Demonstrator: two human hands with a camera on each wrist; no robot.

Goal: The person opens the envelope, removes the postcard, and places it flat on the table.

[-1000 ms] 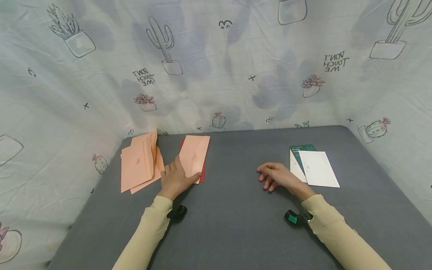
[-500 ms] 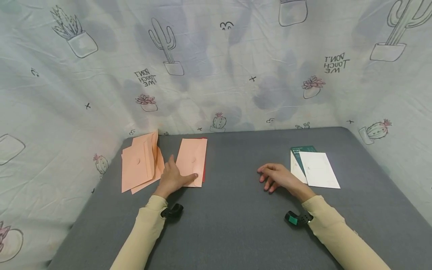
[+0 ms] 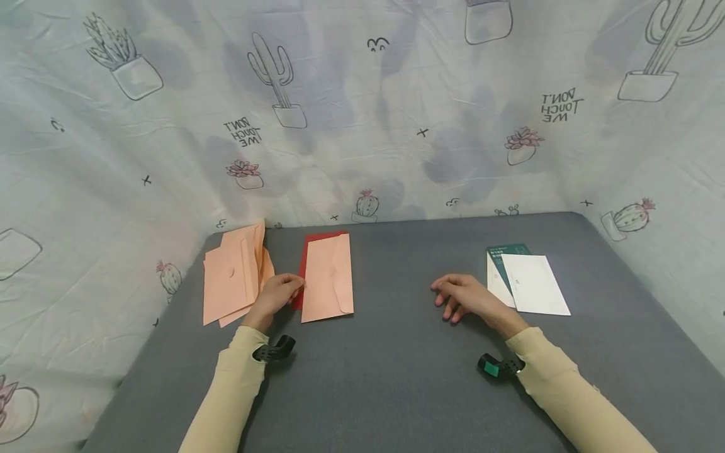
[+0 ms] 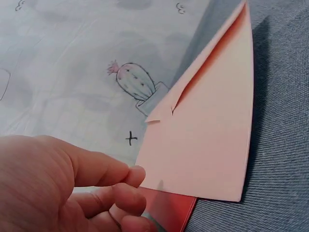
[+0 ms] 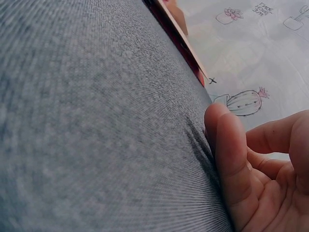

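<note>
My left hand [image 3: 275,296] pinches the left edge of a pink paper envelope [image 3: 327,280] between thumb and fingertips. In the left wrist view the envelope [image 4: 203,145] stands tilted, its flap edge slightly lifted. Under it, a flat red piece [image 3: 311,238] shows along the left and top; in the left wrist view the red piece [image 4: 169,208] peeks out below the envelope. My right hand [image 3: 467,294] rests on the grey table with loosely bent fingers and holds nothing. In the right wrist view, the right hand's thumb [image 5: 231,145] lies close to the cloth.
Several pink envelopes [image 3: 229,283] lie in an overlapping pile left of my left hand. On the right, a white card [image 3: 536,284] overlaps a green-and-white card [image 3: 510,250]. The grey table [image 3: 391,377] ends at a patterned curtain [image 3: 362,126] behind and at both sides.
My left hand has drawn left and its fingers have closed on the envelope's left edge. The envelope has shifted slightly right and tilted, baring more red beneath. The right hand stays still.
</note>
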